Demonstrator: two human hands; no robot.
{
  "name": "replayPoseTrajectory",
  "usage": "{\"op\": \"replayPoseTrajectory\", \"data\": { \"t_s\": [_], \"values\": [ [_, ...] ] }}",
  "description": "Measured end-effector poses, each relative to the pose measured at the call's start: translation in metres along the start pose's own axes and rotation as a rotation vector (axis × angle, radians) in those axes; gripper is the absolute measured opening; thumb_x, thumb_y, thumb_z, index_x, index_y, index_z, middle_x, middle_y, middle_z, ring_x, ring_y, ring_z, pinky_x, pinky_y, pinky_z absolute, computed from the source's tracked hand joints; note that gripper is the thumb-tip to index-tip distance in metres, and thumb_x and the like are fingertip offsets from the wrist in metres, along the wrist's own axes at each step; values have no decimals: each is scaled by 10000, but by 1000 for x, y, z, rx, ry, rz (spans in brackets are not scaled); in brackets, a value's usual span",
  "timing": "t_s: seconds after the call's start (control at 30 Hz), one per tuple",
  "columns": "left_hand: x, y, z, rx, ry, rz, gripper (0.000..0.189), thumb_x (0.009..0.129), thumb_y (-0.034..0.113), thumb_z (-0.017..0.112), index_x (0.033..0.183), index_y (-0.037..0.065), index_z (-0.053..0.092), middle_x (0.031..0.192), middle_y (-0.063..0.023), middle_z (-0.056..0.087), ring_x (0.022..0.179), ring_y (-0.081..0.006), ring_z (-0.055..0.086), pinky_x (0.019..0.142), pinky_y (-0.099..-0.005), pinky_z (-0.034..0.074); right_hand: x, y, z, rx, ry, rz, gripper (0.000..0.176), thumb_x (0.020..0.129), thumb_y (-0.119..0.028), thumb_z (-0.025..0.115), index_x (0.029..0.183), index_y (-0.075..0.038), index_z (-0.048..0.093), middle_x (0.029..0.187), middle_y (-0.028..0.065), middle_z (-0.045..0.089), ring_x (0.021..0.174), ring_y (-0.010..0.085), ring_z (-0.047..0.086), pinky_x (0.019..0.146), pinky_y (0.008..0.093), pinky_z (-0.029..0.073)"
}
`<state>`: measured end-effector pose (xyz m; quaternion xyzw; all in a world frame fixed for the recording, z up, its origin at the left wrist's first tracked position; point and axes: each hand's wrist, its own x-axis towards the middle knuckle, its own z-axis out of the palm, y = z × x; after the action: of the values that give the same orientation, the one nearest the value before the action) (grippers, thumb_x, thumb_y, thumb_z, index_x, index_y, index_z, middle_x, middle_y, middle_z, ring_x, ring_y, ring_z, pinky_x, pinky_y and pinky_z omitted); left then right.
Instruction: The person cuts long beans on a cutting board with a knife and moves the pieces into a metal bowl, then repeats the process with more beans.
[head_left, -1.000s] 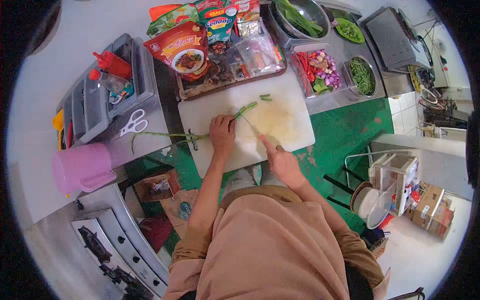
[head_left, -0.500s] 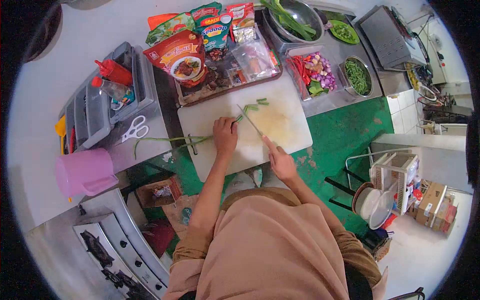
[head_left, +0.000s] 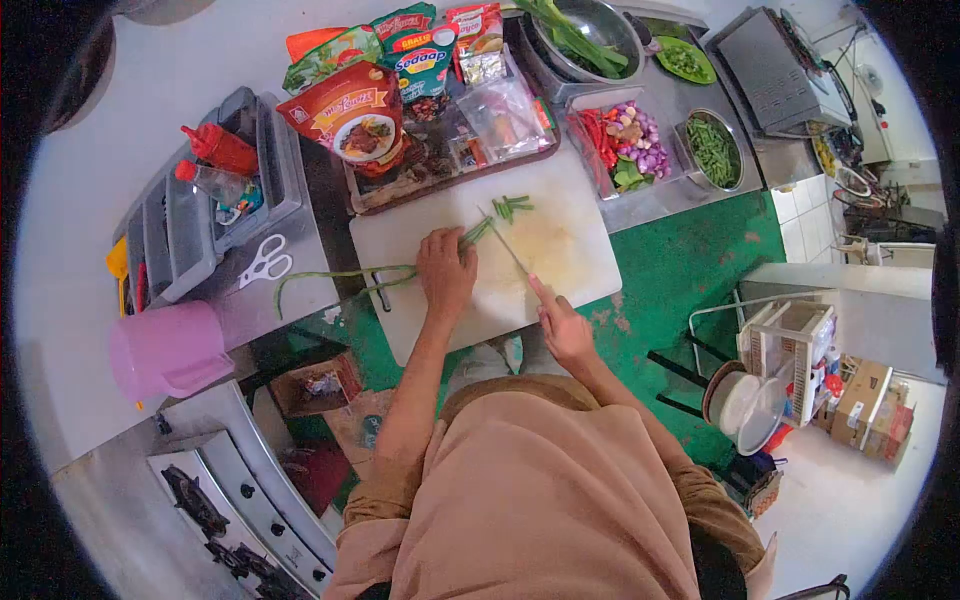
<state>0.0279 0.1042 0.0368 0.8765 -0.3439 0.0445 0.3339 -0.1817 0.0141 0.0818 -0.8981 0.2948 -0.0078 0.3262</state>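
On the white cutting board (head_left: 500, 310), my left hand (head_left: 446, 270) has its fingers pressed together over long green beans (head_left: 345, 273), whose tails run off the board's left edge. The bean ends show just right of my fingertips. My right hand (head_left: 567, 332) grips a knife (head_left: 515, 255) by its handle, with the blade pointing up and left and its tip beside the bean ends. Several short cut bean pieces (head_left: 512, 206) lie on the board beyond the blade.
Behind the board is a tray (head_left: 455, 182) with food packets. To its right stand a container of chillies and shallots (head_left: 630, 145) and a bowl of cut beans (head_left: 712, 152). White scissors (head_left: 265, 262), a pink jug (head_left: 168, 350) and a stove (head_left: 240, 500) are at the left.
More cut pieces lie beyond the blade, grouped differently. My left hand has shifted slightly left, and the bean ends now show beside its fingers near the blade.
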Motion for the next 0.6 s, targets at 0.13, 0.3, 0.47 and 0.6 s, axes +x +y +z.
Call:
{"op": "replayPoseTrajectory", "data": {
  "t_s": [0.13, 0.3, 0.47, 0.6],
  "values": [
    [-3, -5, -2, -1, -87, -73, 249, 817, 165, 674, 1052, 101, 621, 1046, -77, 570, 1015, -285, 522, 880, -452, 420, 2, -11, -2, -78, -69, -1, 574, 968, -182, 478, 1492, -321, 289, 872, 187, 566, 666, 415, 598, 592, 521, 498],
    [-4, -7, 4, -44, -42, -44, 146, 829, 142, 657, 967, 96, 652, 975, -59, 595, 970, -274, 538, 850, -425, 430, 5, -18, -6, -130, -99, 14, 596, 958, -187, 489, 1493, -337, 274, 847, 195, 571, 634, 418, 598, 587, 532, 502],
    [-8, -16, 11, -65, -15, 3, 99, 833, 132, 651, 924, 96, 662, 937, -54, 603, 945, -273, 548, 833, -427, 437, 14, -20, -13, -146, -106, -30, 606, 953, -179, 487, 1495, -337, 267, 830, 204, 581, 624, 425, 601, 579, 542, 501],
    [-4, -14, 14, -43, 22, 14, 113, 820, 116, 654, 931, 96, 661, 939, -53, 603, 928, -276, 552, 824, -430, 442, 19, -9, -1, -183, -127, -11, 611, 950, -165, 486, 1495, -332, 266, 837, 208, 588, 647, 433, 607, 613, 536, 509]
  ]
}}
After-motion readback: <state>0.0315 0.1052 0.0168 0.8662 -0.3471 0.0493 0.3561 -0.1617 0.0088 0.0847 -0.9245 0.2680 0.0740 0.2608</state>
